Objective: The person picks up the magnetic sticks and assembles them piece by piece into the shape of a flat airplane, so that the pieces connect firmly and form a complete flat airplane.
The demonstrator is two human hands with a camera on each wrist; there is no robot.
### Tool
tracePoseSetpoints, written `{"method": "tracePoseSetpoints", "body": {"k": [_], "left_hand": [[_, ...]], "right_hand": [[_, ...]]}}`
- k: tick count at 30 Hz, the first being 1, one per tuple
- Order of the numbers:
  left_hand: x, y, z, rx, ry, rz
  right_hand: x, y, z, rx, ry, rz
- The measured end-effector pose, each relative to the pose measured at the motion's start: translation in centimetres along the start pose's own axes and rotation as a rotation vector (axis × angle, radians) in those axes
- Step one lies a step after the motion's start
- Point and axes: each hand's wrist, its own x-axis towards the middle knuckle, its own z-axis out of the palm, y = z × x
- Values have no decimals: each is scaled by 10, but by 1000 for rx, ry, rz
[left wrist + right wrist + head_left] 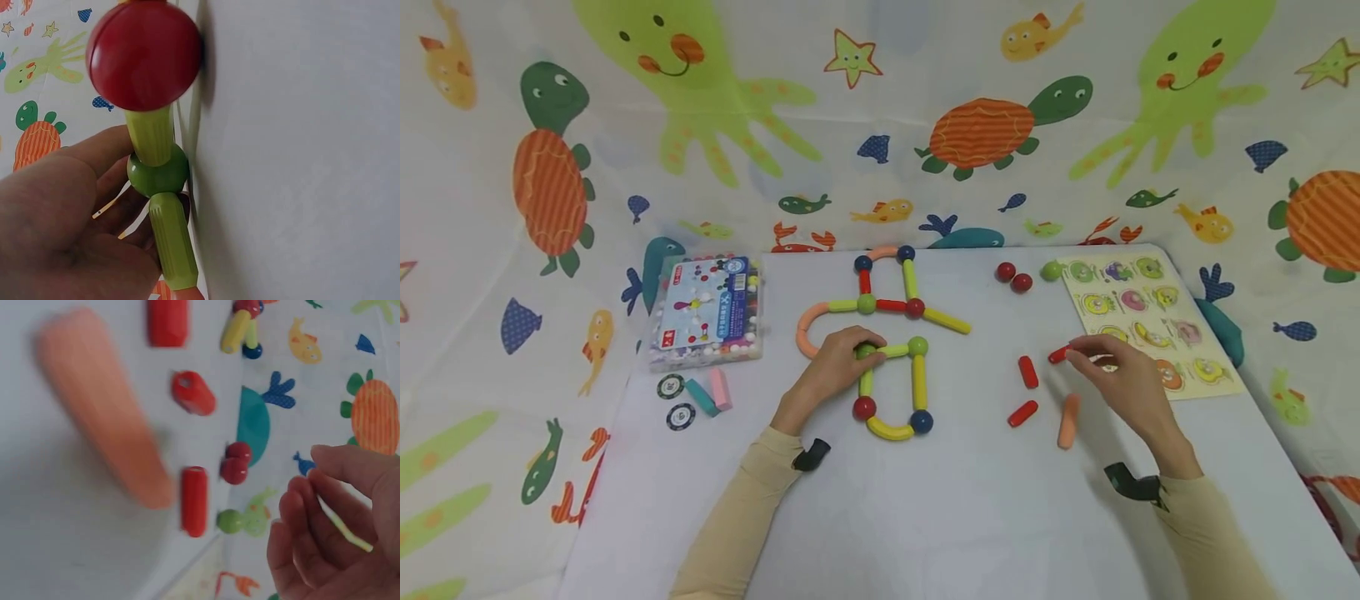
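Observation:
My left hand point(835, 367) holds the green ball point(157, 174) at the upper left corner of a loop of toy rods and balls. A short yellow-green rod point(150, 137) joins that ball to a red ball point(864, 407). The loop's right side is a straight yellow rod point(919, 383); a curved yellow rod point(891, 430) closes the bottom. My right hand point(1120, 383) hovers with loosely bent fingers, nothing visible between them in the right wrist view. Below its fingertips lies a red rod point(195, 501). Two more red rods point(1028, 372) and an orange rod point(1069, 422) lie nearby.
Above the loop sits another rod-and-ball shape with a red ball point(914, 308). Two red balls point(1021, 283) and a green ball point(1051, 271) lie behind. A fruit picture board point(1213, 384) is at right; a plastic box point(703, 312), blocks point(720, 389) and round chips point(681, 417) at left.

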Motion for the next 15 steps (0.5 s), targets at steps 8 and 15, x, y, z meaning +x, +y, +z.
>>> {"method": "tracePoseSetpoints", "body": {"k": [8, 15], "left_hand": [[-1, 0, 1, 2, 0, 5], [-1, 1, 2, 1, 4, -7]], "right_hand": [[-56, 8, 15, -47, -17, 264], [-72, 5, 31, -80, -112, 407]]}}
